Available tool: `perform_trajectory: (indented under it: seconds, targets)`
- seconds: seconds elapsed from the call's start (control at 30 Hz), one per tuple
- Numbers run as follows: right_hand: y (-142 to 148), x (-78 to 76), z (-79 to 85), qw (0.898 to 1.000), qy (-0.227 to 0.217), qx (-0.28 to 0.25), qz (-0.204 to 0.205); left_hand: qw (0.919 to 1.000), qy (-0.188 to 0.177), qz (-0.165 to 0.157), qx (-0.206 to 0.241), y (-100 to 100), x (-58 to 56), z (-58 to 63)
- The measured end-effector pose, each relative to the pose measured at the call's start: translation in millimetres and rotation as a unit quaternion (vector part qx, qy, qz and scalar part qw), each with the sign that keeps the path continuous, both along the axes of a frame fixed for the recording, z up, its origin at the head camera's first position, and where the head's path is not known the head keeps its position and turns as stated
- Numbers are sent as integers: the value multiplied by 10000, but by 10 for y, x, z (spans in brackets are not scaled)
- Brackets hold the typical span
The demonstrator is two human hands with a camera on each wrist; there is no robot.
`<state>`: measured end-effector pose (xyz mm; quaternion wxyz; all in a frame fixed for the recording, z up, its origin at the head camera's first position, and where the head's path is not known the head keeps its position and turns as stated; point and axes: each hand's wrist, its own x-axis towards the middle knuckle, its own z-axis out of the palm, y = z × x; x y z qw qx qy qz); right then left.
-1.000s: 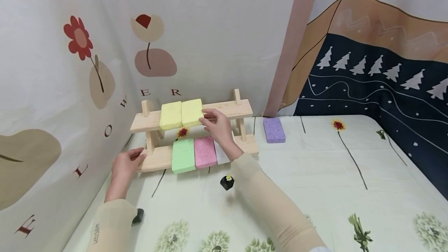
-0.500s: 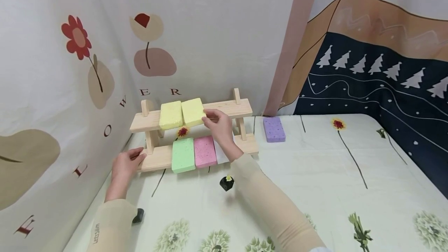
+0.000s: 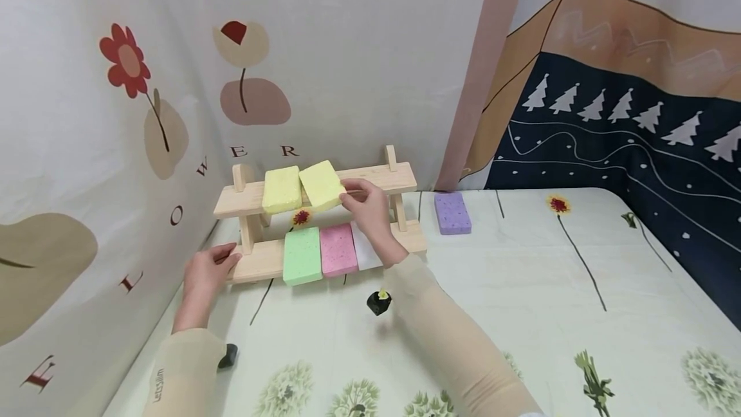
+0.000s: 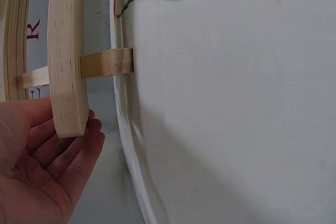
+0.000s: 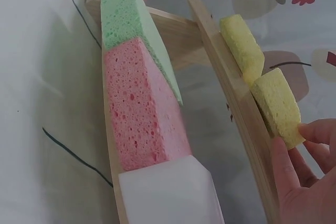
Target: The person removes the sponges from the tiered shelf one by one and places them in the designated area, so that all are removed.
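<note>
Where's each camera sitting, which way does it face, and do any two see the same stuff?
Head: on the head, facing forward and down at the wooden shelf; left hand, right hand and both sleeves show.
Left wrist: on that wrist, looking at the shelf's end; the left hand shows, gripping it.
Right wrist: on that wrist, looking along the shelf; the right hand pinches a yellow sponge, and part of the left hand shows at top.
Shared: head and right wrist both show the green sponge, pink sponge and white block.

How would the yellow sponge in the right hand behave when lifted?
The yellow sponge is probably light, judging by its pitted surface. It likely holds its shape, since no sag shows where the right hand pinches it. Flat faces make rolling unlikely.
</note>
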<state>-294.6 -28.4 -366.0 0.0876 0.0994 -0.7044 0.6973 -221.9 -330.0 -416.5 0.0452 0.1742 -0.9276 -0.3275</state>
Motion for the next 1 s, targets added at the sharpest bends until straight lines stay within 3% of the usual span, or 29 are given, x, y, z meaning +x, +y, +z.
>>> perform_trajectory:
  seconds: [0.27, 1.0]
  targets:
    - [101, 11, 7, 9997, -135, -221, 18, 9999, -28, -111, 0, -14, 0, 9]
    - [328, 37, 26, 9991, -182, -281, -269, 10000, -33, 36, 63, 0, -7, -13]
